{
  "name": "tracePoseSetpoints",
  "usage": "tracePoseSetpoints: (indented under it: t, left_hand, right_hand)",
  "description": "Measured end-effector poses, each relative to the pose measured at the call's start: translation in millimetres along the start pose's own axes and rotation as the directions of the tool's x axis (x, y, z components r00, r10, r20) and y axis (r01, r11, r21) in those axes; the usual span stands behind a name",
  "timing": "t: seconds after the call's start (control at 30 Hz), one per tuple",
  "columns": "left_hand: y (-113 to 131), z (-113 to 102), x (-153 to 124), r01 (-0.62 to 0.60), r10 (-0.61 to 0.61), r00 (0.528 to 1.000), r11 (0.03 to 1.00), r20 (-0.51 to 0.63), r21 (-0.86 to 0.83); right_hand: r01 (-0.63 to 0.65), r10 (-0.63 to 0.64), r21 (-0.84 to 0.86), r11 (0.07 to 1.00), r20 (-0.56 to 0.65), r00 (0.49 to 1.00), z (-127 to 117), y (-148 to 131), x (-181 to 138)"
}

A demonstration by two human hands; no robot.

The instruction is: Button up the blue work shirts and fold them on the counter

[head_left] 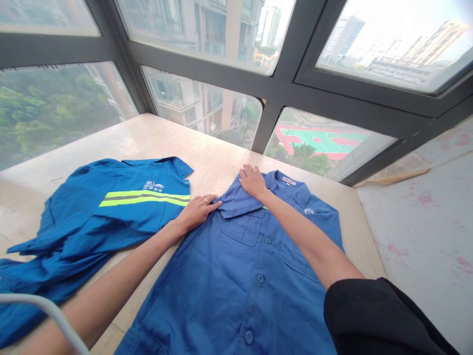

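A blue button-front work shirt (229,276) lies face up on the pale sill, collar toward the windows. Its left-side sleeve is folded inward across the chest, above a pocket. My left hand (197,212), with a ring on one finger, pinches the shirt's edge by that folded sleeve. Spread on the shoulder beside the collar, my right hand (254,182) presses flat with its fingers apart. To the left lies a second blue work garment (121,222), rumpled, with a yellow-green reflective stripe and white print on its chest.
The pale stone sill (218,160) runs under both garments up to grey-framed windows (281,88). On the right stands a wall with flowered paper (417,222). A light grey cable (55,315) curves across the lower left corner.
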State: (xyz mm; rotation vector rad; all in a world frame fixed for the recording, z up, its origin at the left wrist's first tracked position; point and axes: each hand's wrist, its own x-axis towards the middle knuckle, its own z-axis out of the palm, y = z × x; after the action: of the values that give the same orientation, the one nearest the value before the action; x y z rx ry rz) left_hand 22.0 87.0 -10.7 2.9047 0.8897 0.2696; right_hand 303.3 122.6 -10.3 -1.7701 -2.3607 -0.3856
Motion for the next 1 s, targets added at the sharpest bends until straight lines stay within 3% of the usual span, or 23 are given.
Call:
tracePoseSetpoints:
  t: [0.17, 0.27, 0.33, 0.47, 0.6, 0.83, 1.0]
  left_hand:
    - [8.7, -6.7, -2.4, 0.101, -0.109, 0.993, 0.983, -0.048, -0.152]
    - [13.5, -14.4, -7.5, 0.226, -0.234, 0.971, 0.965, -0.051, -0.130]
    - [14.1, -20.2, -10.6, 0.338, -0.340, 0.940, 0.933, 0.003, -0.124]
    - [9.7, -29.7, -12.7, 0.504, -0.495, 0.863, 0.837, 0.095, -0.215]
    - [5.3, -32.1, -9.7, 0.563, -0.557, 0.824, 0.779, 0.106, -0.277]
    - [8.0, -33.1, -8.4, 0.593, -0.570, 0.801, 0.717, 0.182, -0.365]
    - [14.6, -32.4, -9.0, 0.550, -0.531, 0.832, 0.748, 0.162, -0.373]
  right_hand:
    - [0.130, -0.113, 0.147, 0.981, -0.115, 0.987, -35.2, -53.9, -22.5]
    - [0.307, -0.295, 0.277, 0.911, -0.086, 0.952, -48.8, -84.9, -51.4]
    - [0.334, -0.332, 0.308, 0.891, -0.061, 0.941, -50.4, -95.7, -72.1]
    - [0.284, -0.290, 0.323, 0.903, -0.028, 0.956, -40.2, -93.2, -103.9]
    - [0.182, -0.176, 0.336, 0.924, -0.048, 0.983, -32.4, -79.8, -118.4]
    - [0.174, -0.152, 0.327, 0.929, -0.092, 0.984, -52.5, -77.5, -144.7]
    - [0.086, -0.082, 0.354, 0.931, -0.025, 0.996, -67.5, -77.8, -186.1]
